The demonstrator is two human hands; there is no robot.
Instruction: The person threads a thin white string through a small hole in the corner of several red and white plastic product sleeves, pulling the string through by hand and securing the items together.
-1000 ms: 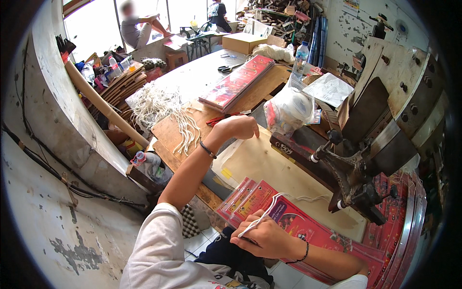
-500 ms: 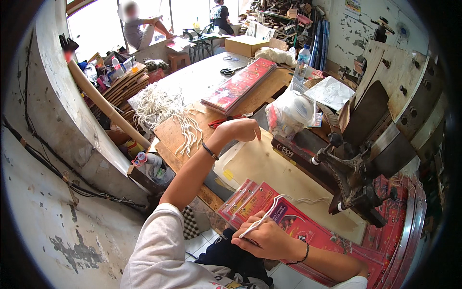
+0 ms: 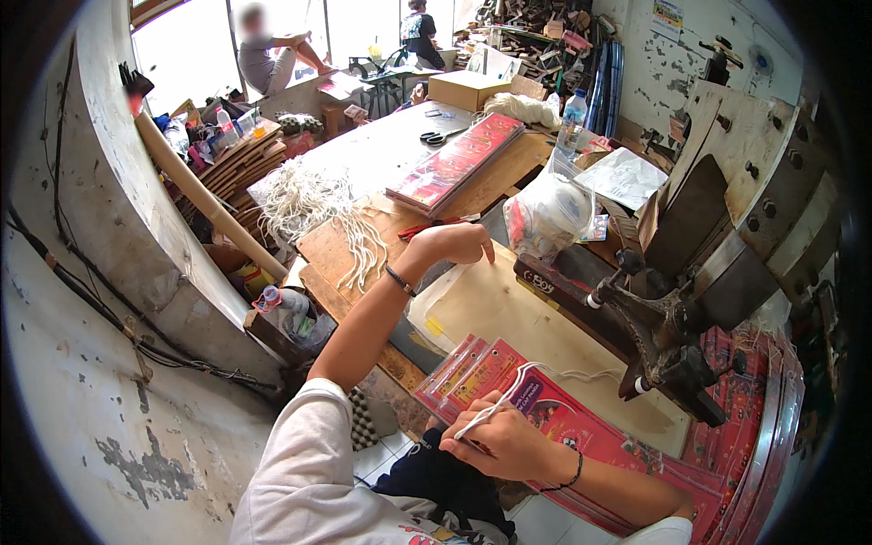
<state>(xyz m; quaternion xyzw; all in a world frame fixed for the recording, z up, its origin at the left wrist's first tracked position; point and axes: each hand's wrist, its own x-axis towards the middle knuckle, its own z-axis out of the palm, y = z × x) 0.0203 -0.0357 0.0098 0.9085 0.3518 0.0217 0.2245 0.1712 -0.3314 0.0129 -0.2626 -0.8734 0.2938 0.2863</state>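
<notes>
My right hand (image 3: pixel 500 443) is closed around a white cord (image 3: pixel 536 371); the cord's strands run over the knuckles and trail to the right. It rests above a stack of red printed calendars (image 3: pixel 581 409) in clear plastic, at the front of the work surface. My left hand (image 3: pixel 451 243) hangs bent at the wrist over a yellowed sheet (image 3: pixel 481 304). One finger points down at it, the others are largely hidden, and nothing shows in that hand. Red-handled pliers (image 3: pixel 436 225) lie just beyond it.
A dark metal machine (image 3: pixel 654 336) stands at the right, next to a clear bag (image 3: pixel 549 213). A bundle of white cords (image 3: pixel 318 209), a red calendar stack (image 3: pixel 454 163), black scissors (image 3: pixel 443 136) and a cardboard box (image 3: pixel 468 91) lie farther back. Two people sit by the windows.
The whole view has shifted slightly. Both hands keep nearly the same places, and the right still grips the cord. A small pinkish shape has appeared at the table's far edge.
</notes>
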